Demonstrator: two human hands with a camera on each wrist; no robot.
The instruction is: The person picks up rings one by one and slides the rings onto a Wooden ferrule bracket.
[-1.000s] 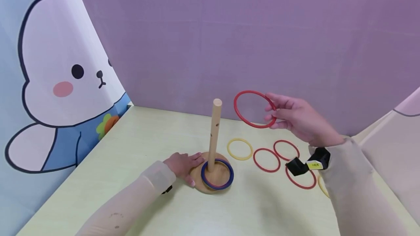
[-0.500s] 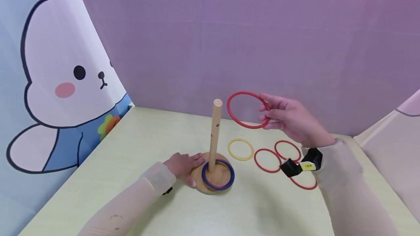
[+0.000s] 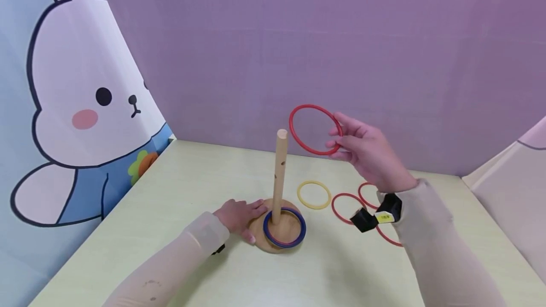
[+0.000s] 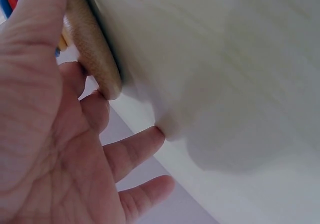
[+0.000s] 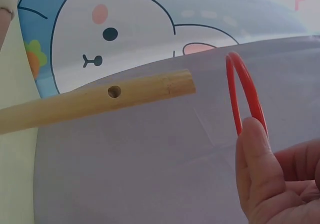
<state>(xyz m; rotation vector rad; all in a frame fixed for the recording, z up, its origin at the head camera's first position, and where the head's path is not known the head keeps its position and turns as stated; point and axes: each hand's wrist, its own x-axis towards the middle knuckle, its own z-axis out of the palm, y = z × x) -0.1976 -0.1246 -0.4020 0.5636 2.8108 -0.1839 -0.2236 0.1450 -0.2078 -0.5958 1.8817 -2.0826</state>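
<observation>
My right hand (image 3: pixel 368 153) pinches a red ring (image 3: pixel 309 106) between thumb and fingers, raised in the air. Just left of it a wooden peg (image 3: pixel 279 174) rises from a round wooden base (image 3: pixel 261 238). In the right wrist view the red ring (image 5: pixel 256 98) is tilted on edge, apart from the peg's tip (image 5: pixel 185 82). A blue ring (image 3: pixel 304 229) lies around the peg on the base, with some red showing inside it. My left hand (image 3: pixel 238 217) rests at the base's left edge, thumb and fingers spread along the rim (image 4: pixel 102 66).
On the pale table (image 3: pixel 192 179) a yellow ring (image 3: pixel 314 208) lies right of the base. Farther right are several red rings (image 3: pixel 346 194), partly hidden by my right wrist. A purple cloth (image 3: pixel 264 60) hangs behind, and a rabbit-print cloth (image 3: pixel 85 75) stands at the left.
My right hand has moved left and slightly up with the red ring, nearer the peg's top. The left hand and the base have stayed in place.
</observation>
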